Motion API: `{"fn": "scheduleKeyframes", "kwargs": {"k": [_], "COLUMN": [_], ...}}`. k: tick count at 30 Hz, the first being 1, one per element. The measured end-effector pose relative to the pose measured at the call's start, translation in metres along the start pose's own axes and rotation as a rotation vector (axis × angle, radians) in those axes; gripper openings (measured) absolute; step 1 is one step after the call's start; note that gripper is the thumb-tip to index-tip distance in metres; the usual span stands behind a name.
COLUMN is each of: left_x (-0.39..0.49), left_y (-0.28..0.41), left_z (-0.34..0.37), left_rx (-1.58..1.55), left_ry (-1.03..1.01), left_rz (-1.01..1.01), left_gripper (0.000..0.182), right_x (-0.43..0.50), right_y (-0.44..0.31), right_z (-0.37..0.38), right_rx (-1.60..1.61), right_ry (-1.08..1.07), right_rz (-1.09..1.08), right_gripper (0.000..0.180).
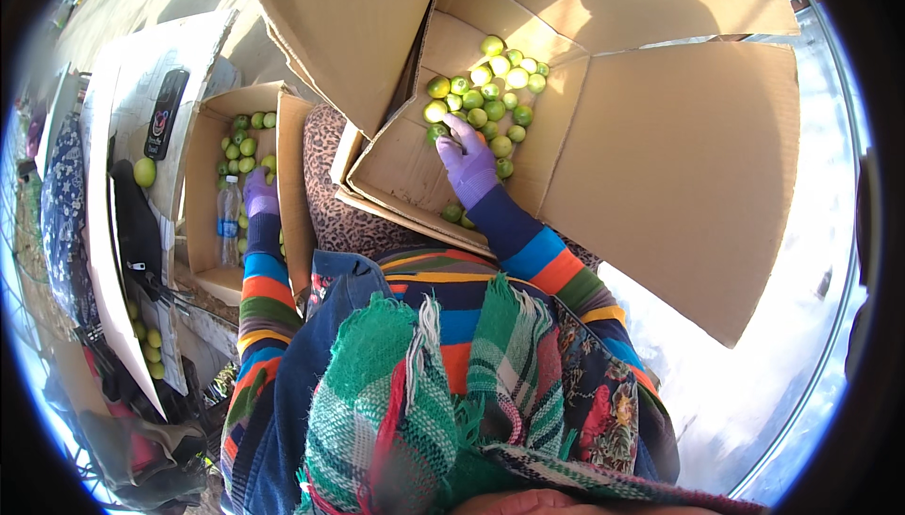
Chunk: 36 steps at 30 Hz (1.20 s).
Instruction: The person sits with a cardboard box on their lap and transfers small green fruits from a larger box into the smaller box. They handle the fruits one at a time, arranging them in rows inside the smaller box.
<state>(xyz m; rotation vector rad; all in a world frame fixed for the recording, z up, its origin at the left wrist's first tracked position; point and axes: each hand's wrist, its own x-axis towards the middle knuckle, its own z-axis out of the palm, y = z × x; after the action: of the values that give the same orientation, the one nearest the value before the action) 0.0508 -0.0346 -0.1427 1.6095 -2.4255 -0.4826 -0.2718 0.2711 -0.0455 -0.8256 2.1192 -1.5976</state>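
My right hand [466,161], in a purple glove, is inside a large open cardboard box [565,133], with its fingers at the near left edge of a group of green and yellowish round fruits [491,92]. Whether it grips a fruit cannot be told. My left hand [260,191], gloved alike, reaches into a smaller cardboard box [295,183] on the left. Similar green fruits [240,146] lie there, one right at its fingers, which are partly hidden. Beside that hand a clear plastic bottle [228,222] with a blue label lies among the fruits.
Left of the small box, a pale board holds a dark phone or phone case [167,115], a single green fruit [145,172] and a black zipped bag [138,232]. More fruits [153,352] lie lower left. Wide cardboard flaps [679,161] spread right of the large box.
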Motion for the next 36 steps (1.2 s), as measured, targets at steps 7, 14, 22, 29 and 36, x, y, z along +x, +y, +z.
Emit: {"fn": "scheduleKeyframes", "kwargs": {"k": [7, 14, 22, 29, 36], "left_x": [-0.059, -0.131, -0.127, -0.132, -0.132], "left_y": [0.146, 0.260, 0.284, 0.290, 0.288], "left_z": [-0.118, -0.126, -0.104, -0.109, -0.106], "left_rx": [-0.180, -0.444, -0.296, -0.327, -0.297], "left_ry": [0.564, 0.146, -0.116, -0.044, -0.053], "left_rz": [0.468, 1.165, 0.992, 0.977, 0.979], "left_gripper": [0.047, 0.058, 0.061, 0.055, 0.049], "right_x": [-0.001, -0.004, -0.009, -0.002, 0.009], "right_y": [-0.010, -0.055, -0.058, -0.044, -0.042], "right_z": [-0.006, -0.021, -0.038, -0.021, -0.015], "right_rx": [0.246, 0.395, 0.439, 0.642, 0.657], "right_ry": [0.020, -0.250, -0.720, -0.406, -0.189], "right_rz": [0.238, 0.324, 0.305, 0.585, 0.538], "right_gripper": [0.035, 0.033, 0.048, 0.047, 0.047]}}
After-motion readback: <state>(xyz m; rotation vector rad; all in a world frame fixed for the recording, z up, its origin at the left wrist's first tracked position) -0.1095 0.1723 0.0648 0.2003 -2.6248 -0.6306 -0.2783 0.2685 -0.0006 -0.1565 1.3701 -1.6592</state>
